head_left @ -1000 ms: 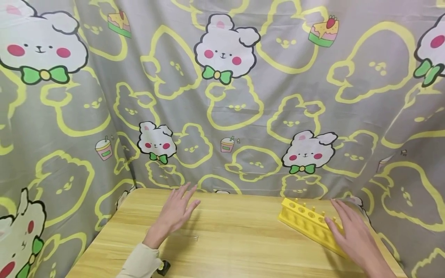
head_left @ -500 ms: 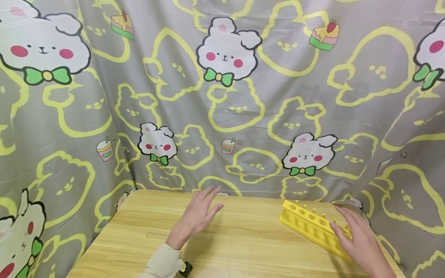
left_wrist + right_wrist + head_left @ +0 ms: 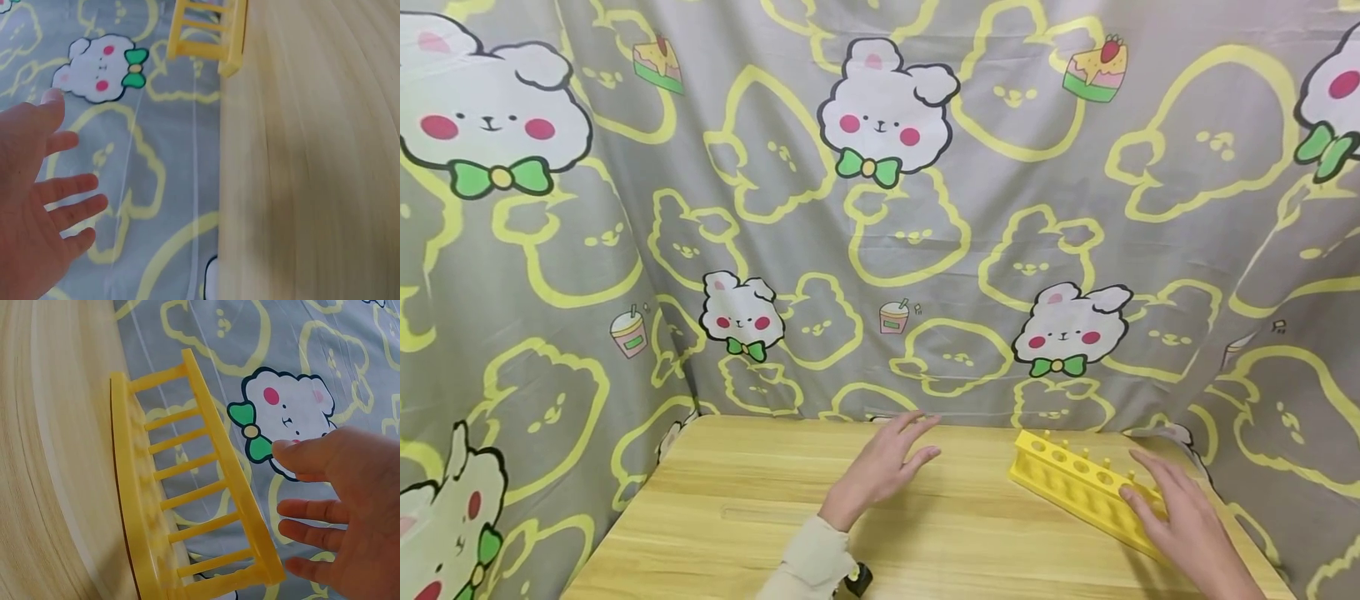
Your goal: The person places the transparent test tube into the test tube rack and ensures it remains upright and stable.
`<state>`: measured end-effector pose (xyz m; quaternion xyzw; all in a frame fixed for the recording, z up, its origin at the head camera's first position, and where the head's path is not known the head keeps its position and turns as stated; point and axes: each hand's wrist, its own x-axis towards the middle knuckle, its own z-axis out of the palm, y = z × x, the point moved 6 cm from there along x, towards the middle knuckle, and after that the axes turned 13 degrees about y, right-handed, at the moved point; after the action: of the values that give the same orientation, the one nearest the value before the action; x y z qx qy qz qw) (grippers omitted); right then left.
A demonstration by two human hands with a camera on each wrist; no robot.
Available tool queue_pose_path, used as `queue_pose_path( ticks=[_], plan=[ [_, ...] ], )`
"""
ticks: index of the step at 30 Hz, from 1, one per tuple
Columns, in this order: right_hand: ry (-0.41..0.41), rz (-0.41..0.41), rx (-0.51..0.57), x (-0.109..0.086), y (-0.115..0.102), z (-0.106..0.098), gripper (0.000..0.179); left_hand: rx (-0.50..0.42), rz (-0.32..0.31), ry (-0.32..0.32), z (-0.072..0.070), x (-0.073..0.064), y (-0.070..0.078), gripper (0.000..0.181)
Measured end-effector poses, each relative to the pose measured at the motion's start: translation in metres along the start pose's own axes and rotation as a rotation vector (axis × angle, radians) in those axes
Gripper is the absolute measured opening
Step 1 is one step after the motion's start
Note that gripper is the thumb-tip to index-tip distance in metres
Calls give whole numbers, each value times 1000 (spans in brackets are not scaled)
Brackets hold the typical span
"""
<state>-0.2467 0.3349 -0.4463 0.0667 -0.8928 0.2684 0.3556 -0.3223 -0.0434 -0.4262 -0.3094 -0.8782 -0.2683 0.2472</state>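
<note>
A yellow test tube rack (image 3: 1090, 487) stands at the right of the wooden table, with a row of round holes along its top. Beside its near right end is my right hand (image 3: 1183, 508), thumb and fingers spread and holding nothing. In the right wrist view that hand (image 3: 350, 512) is apart from the rack's top bar (image 3: 228, 469). My left hand (image 3: 883, 462) hovers over the middle of the table, palm bare and fingers loosely extended in the left wrist view. A faint clear tube-like piece (image 3: 767, 512) lies flat on the table, left of my left forearm.
The wooden table (image 3: 700, 558) ends at the back against a grey curtain (image 3: 820, 233) printed with rabbits, which also hangs along both sides. A small black device (image 3: 856, 578) sits at my left wrist, by the cuff of a pale sleeve (image 3: 816, 554).
My left hand has moved right across the table, uncovering the clear tube-like piece. The right hand stays beside the rack with little movement.
</note>
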Motion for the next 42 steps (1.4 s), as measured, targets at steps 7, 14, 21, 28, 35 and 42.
queue_pose_path(
  ticks=[7, 14, 21, 28, 35, 42],
  plan=[
    [-26, 7, -37, -2, 3, 0, 58, -34, 72, -24, 20, 17, 20, 52],
    [-43, 16, -66, 1, 4, 1, 49, -32, 65, -72, 42, 30, 29, 52],
    [-54, 16, -90, 1, 4, 2, 41, -46, 41, -134, 64, 39, 38, 50],
    [-69, 10, -108, 1, 5, 3, 37, -49, 54, -154, 77, 54, 55, 50],
    [-18, -51, -103, 0, 7, 3, 35, -31, 57, -189, 94, 65, 71, 50],
    [7, -90, -100, -2, 8, 4, 35, 7, 52, -228, 113, 67, 77, 52]
  ],
)
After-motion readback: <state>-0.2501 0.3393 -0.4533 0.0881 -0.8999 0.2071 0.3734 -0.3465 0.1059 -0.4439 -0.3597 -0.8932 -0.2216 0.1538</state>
